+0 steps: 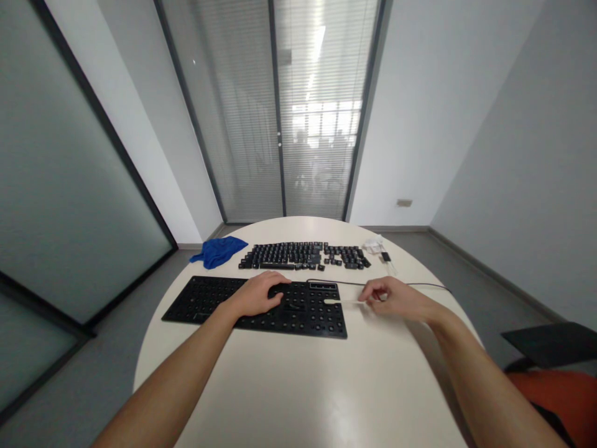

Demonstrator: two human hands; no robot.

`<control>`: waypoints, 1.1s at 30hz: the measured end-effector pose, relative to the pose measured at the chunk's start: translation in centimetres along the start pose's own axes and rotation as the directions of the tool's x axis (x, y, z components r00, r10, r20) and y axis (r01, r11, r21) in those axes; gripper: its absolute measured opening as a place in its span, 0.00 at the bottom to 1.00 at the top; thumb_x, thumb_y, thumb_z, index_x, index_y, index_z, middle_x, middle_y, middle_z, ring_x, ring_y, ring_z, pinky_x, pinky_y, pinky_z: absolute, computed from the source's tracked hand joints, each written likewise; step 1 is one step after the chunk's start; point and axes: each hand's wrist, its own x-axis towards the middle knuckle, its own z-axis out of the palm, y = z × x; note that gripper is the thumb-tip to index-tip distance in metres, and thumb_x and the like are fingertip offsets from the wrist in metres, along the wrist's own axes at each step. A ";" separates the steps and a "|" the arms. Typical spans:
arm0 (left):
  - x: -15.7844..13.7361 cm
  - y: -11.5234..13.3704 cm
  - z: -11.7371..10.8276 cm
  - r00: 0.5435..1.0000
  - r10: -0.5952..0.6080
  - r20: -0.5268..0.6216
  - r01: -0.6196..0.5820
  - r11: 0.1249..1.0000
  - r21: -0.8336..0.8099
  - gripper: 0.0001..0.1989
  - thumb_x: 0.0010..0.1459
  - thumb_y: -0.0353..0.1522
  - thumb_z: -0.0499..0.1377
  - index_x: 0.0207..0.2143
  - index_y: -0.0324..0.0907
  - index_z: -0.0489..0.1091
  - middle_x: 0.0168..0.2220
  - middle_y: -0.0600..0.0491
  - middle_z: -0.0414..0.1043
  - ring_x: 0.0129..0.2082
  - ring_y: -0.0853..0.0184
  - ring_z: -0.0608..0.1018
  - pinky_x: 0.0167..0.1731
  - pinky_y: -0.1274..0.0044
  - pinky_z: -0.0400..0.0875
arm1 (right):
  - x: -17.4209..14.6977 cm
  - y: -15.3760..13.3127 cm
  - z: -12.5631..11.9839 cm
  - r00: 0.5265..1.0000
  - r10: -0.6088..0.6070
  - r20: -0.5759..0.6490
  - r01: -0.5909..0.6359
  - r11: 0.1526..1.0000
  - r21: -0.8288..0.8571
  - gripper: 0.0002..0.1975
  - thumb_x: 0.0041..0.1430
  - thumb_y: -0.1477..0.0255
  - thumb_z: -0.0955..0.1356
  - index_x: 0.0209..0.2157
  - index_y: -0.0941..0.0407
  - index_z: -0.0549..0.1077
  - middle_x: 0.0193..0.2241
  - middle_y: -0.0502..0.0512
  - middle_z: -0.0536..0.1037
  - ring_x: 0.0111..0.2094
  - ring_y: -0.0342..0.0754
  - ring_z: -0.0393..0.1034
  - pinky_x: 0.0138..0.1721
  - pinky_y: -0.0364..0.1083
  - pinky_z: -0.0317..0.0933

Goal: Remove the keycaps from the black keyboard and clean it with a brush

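A black keyboard base [298, 320] with its keycaps off lies slightly angled on the table. My left hand [259, 294] rests on its middle, with the fingers stretched toward the far edge and the thumb apart. To the right of the base, my right hand [389, 297] is closed in a pinch on the thin stick of a cotton swab [332, 302]. The swab's pale tip is over the right-hand part of the base, among the bare key positions; whether it touches cannot be made out.
Loose black keycaps [289, 254] lie in rows behind the base. A blue cloth [219, 251] is at the back left, and a small white packet [373, 245] at the back right. A black cable [429, 285] crosses the round table [298, 386]. An orange chair [555, 398] stands at right.
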 end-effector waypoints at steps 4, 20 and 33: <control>0.0 0.0 0.0 1.000 -0.002 0.002 0.002 1.000 -0.004 0.20 0.57 0.28 0.58 0.53 0.45 0.70 0.52 0.49 0.73 0.53 0.60 0.73 0.56 0.67 0.67 | -0.2 -0.7 -0.1 1.000 0.007 0.004 -0.007 1.000 0.015 0.12 0.48 0.72 0.67 0.34 0.58 0.81 0.28 0.54 0.79 0.31 0.49 0.69 0.33 0.45 0.60; -0.1 0.1 0.0 1.000 -0.003 -0.007 0.003 1.000 -0.007 0.20 0.57 0.28 0.58 0.53 0.46 0.70 0.52 0.49 0.73 0.53 0.60 0.73 0.56 0.67 0.66 | -0.5 -1.4 -0.3 0.987 0.017 0.160 -0.031 0.996 0.084 0.12 0.45 0.72 0.70 0.34 0.60 0.82 0.23 0.51 0.74 0.26 0.45 0.64 0.28 0.43 0.54; 0.0 0.1 0.1 1.000 0.001 -0.007 -0.002 1.000 -0.012 0.20 0.57 0.28 0.58 0.53 0.46 0.70 0.52 0.49 0.73 0.53 0.60 0.73 0.56 0.68 0.67 | -0.7 -0.9 -0.3 0.957 -0.015 0.291 -0.019 0.993 0.113 0.14 0.46 0.72 0.69 0.35 0.58 0.83 0.27 0.52 0.78 0.27 0.44 0.65 0.29 0.42 0.55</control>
